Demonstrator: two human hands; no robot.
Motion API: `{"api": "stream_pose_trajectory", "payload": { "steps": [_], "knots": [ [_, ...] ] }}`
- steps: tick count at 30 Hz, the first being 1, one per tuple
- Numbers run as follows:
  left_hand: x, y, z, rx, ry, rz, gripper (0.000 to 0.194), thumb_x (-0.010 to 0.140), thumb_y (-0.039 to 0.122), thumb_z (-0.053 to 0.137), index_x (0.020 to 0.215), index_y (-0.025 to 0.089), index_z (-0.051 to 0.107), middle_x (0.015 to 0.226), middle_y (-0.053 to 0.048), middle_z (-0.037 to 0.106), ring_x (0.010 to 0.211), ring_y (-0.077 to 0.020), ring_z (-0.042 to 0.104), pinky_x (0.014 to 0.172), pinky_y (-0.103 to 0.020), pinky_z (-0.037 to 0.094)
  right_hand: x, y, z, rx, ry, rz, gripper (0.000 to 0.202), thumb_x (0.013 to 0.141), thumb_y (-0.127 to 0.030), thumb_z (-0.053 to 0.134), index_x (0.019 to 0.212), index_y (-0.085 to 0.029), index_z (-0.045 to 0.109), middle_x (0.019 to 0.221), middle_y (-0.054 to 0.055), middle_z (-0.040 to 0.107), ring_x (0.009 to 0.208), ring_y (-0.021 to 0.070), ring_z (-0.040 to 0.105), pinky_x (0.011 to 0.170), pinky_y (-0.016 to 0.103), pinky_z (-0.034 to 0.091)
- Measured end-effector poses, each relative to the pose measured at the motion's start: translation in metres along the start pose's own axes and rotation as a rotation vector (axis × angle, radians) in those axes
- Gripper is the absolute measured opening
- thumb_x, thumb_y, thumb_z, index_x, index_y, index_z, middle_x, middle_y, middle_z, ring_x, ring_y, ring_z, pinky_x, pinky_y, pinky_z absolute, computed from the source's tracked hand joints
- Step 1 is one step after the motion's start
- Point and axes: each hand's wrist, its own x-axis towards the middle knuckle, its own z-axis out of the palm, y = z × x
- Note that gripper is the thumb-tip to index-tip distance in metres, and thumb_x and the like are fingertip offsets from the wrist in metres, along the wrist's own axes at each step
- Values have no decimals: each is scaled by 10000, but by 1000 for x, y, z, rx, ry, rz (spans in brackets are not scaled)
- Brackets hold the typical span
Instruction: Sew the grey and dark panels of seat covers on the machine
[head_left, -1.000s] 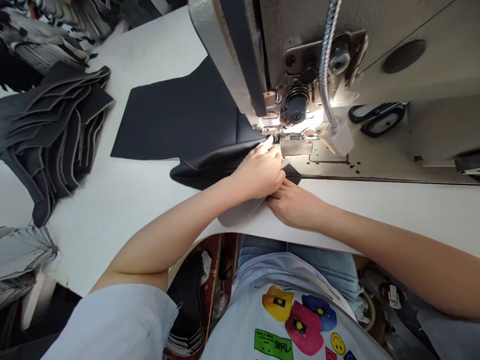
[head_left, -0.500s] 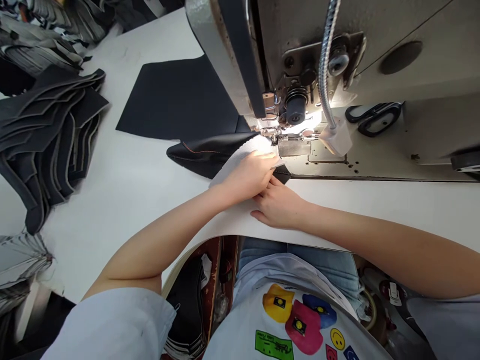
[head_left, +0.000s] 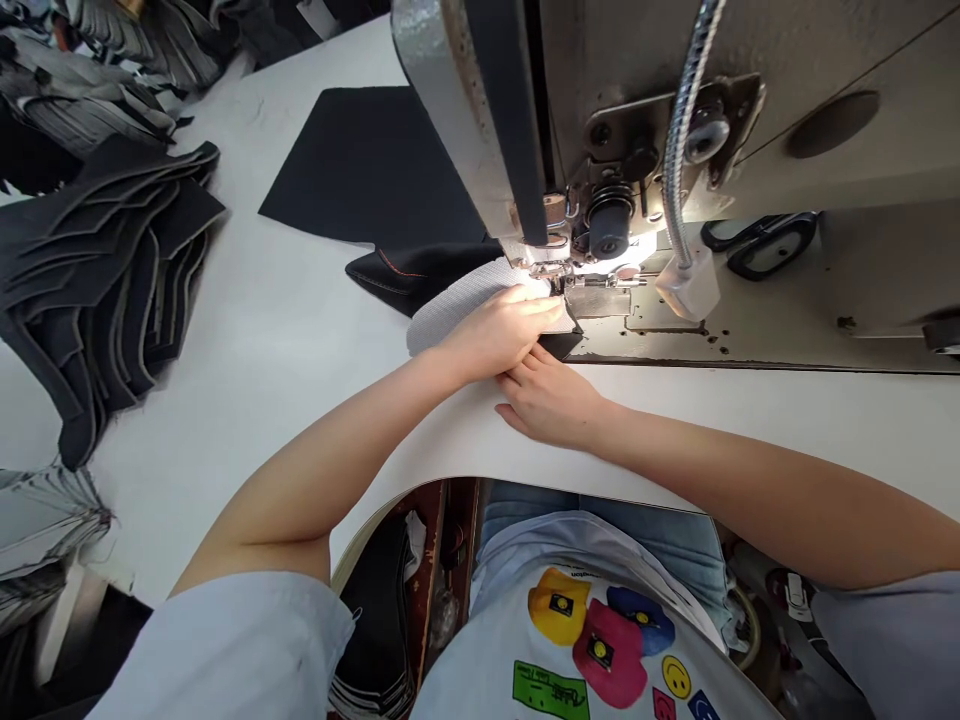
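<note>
A light grey textured fabric piece point(head_left: 457, 298) lies over a black leather-like piece point(head_left: 390, 278) with a line of red stitching, at the needle area of a sewing machine point(head_left: 551, 272). My left hand point(head_left: 499, 325) is on the grey fabric, closed with its fingers together at the fabric's edge just in front of the presser foot. Close against it, my right hand point(head_left: 551, 395) rests palm down, thumb apart. Its fingertips reach partly beneath my left hand, so what they touch is hidden. A large flat black panel point(head_left: 375, 170) extends behind the machine's head.
Stacked dark cut pieces point(head_left: 112, 270) sit on the left of the white table point(head_left: 262, 400). Black-handled scissors point(head_left: 772, 245) lie on the machine bed. A flexible metal lamp neck point(head_left: 682, 150) hangs at the right. More black pieces point(head_left: 379, 610) are below the table edge.
The grey fabric and black pieces have shifted and turned slightly, the large panel's outer end swinging away from me. More grey fabric shows left of my left hand. The view has moved slightly.
</note>
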Motion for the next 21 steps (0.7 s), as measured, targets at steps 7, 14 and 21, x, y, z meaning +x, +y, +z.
{"api": "stream_pose_trajectory", "payload": {
  "steps": [7,14,21],
  "knots": [
    [-2,-13,9,50,99,-7,344,999,155,369,1137,194,680,1049,-104,664,1083,-243,581,900,-384,496,5,-12,4,102,-12,53,635,971,-409,538,1434,23,494,1446,325,507,1395,440,436,1154,682,312],
    [2,-5,15,-99,105,-76,339,1035,230,318,1120,235,646,946,-50,579,854,-185,544,733,-323,481,17,-21,8,128,-98,80,727,927,-541,603,1484,-91,476,1447,284,525,1373,449,443,1120,679,317],
    [8,-24,21,53,212,70,286,1032,214,397,1086,205,678,984,-94,617,998,-225,579,845,-341,476,24,-18,6,73,-144,122,764,940,-620,538,1539,-157,437,1429,261,542,1399,444,405,1143,692,257]
  ]
}}
